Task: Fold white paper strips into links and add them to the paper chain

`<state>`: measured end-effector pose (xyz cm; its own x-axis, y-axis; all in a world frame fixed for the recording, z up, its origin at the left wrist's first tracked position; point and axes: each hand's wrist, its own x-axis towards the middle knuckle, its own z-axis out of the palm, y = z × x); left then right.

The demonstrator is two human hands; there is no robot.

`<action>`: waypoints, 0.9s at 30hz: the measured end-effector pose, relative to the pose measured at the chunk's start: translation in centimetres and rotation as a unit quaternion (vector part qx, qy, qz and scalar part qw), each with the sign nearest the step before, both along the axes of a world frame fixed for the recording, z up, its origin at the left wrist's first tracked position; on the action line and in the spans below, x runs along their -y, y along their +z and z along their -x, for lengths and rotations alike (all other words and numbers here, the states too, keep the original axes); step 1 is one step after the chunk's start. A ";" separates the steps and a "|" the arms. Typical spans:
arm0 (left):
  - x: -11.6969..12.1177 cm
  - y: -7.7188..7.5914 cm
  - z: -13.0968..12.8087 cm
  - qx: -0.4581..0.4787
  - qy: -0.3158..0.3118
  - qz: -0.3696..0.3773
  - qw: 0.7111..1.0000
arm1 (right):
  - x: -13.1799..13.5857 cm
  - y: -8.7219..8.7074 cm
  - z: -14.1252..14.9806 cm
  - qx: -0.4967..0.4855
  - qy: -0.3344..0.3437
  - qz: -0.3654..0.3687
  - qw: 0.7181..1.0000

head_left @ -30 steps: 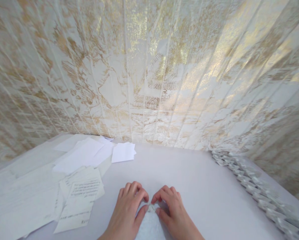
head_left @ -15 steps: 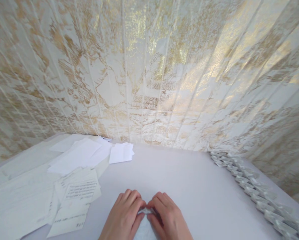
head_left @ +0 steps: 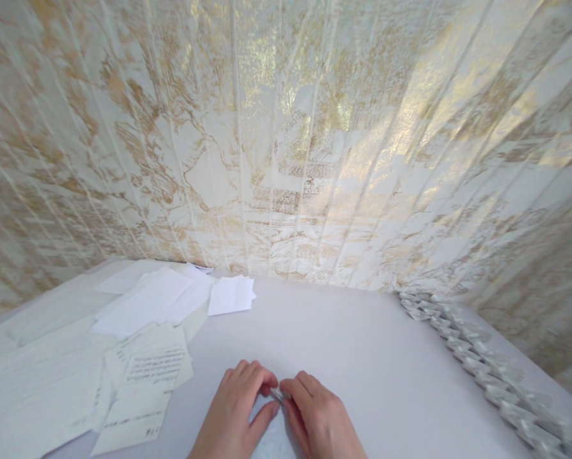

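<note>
A small piece of pale folded paper (head_left: 274, 437) lies low in the middle of the view, close in front of me. Its narrow creased upper edge rises between my fingertips. My right hand (head_left: 320, 411) pinches that edge between thumb and forefinger, its other fingers curled. From the other side my left hand (head_left: 238, 405) has its thumb and bent forefinger around the same edge, with a small gap showing between them. The lower end of the paper runs out of view, and the hands cover part of its sides.
Printed paper sheets (head_left: 145, 389) overlap at the left, with blank white sheets (head_left: 143, 299) behind them. A small stack of white paper pieces (head_left: 231, 295) lies near the curtain (head_left: 267, 159). Rows of folded paper pieces (head_left: 491, 376) run along the right of the white table (head_left: 362, 357).
My left thumb and forefinger have spread a little further apart. The paper's top edge now looks narrower and more tilted between my hands. The things on the table have stayed put.
</note>
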<state>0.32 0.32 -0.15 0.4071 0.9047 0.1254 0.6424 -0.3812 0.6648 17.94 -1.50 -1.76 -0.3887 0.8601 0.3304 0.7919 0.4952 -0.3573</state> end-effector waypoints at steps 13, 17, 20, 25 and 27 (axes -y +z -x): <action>0.4 -1.0 -0.7 0.055 0.021 -0.047 0.997 | 0.2 -0.3 0.0 -0.199 -0.034 0.081 0.976; 0.1 -0.6 -0.5 0.060 -0.001 -0.059 0.996 | 0.2 0.6 0.0 -0.194 -0.025 0.129 0.972; 0.1 -0.3 -0.5 0.068 -0.016 -0.033 0.997 | 0.2 1.0 -0.1 -0.192 -0.033 0.174 0.965; 0.5 -0.3 -0.2 0.105 -0.036 0.022 0.994 | 0.3 0.6 -0.2 -0.178 -0.050 0.191 0.964; 0.7 -0.5 -0.1 0.131 -0.039 0.033 0.990 | 0.4 0.2 -0.1 -0.168 -0.046 0.175 0.969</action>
<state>0.46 -0.40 -0.70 0.4381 0.8812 0.1776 0.4145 -0.3733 0.8300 18.02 -1.90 -1.53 -0.2266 0.9680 0.1075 0.6374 0.2309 -0.7352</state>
